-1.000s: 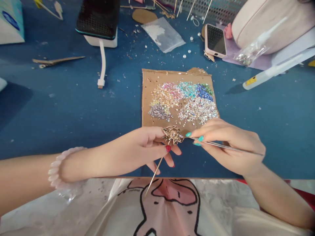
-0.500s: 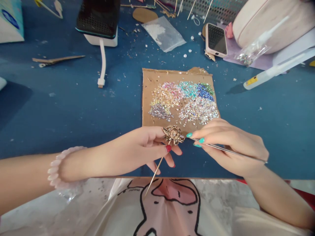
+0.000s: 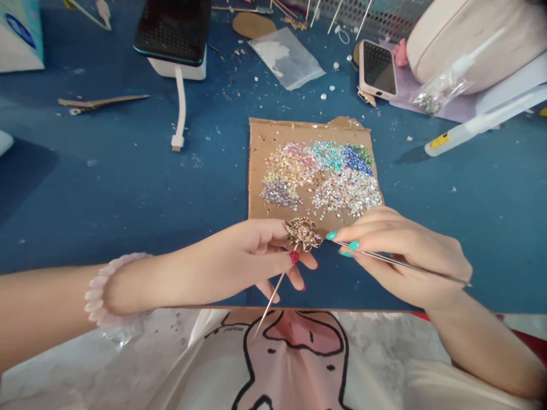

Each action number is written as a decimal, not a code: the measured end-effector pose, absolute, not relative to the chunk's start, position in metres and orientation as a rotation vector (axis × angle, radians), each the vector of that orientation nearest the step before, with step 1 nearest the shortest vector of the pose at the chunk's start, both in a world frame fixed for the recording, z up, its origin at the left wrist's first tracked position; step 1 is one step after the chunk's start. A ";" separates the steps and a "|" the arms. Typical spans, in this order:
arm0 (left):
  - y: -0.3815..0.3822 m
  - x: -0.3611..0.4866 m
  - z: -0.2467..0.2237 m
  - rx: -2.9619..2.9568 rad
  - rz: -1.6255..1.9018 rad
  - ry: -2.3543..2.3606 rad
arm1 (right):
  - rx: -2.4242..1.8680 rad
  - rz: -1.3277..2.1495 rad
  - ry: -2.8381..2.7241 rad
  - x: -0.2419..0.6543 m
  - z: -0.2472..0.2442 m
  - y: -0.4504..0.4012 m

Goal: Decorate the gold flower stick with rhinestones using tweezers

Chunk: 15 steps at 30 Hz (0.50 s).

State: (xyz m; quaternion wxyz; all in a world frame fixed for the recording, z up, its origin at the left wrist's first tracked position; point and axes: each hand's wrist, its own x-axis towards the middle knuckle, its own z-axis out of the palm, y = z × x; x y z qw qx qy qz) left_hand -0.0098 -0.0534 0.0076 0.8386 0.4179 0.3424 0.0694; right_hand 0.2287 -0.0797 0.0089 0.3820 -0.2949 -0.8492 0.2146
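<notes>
Between its thumb and fingers, my left hand (image 3: 256, 259) grips a thin stick (image 3: 271, 304) topped by a bronze-coloured metal flower (image 3: 303, 233). The stick slants down towards the table's front edge. To the right, my right hand (image 3: 405, 256) pinches slim metal tweezers (image 3: 397, 262), their tips close to the flower's right petals. Whether the tips touch it or hold a stone is too small to tell. Just beyond both hands lies a cardboard piece (image 3: 273, 132) bearing small sparkling stones (image 3: 348, 191) in several colours.
A black phone (image 3: 173, 28) rests on a white block with a short cable (image 3: 181, 108). A hair clip (image 3: 102, 103) lies left. Beyond the cardboard are a clear bag (image 3: 287, 58), a small phone (image 3: 378, 69) and a white pen-like tube (image 3: 482, 122).
The view has shifted slightly. My right hand and the tweezers have moved a little to the right. My left hand still holds the flower's stick.
</notes>
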 end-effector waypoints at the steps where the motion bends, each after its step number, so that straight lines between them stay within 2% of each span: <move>1: -0.053 -0.010 0.008 0.888 0.145 0.727 | -0.752 0.546 -2.169 0.229 0.009 -0.080; 15: -0.053 -0.010 0.007 0.877 0.150 0.724 | -0.773 0.486 -2.207 0.227 0.010 -0.080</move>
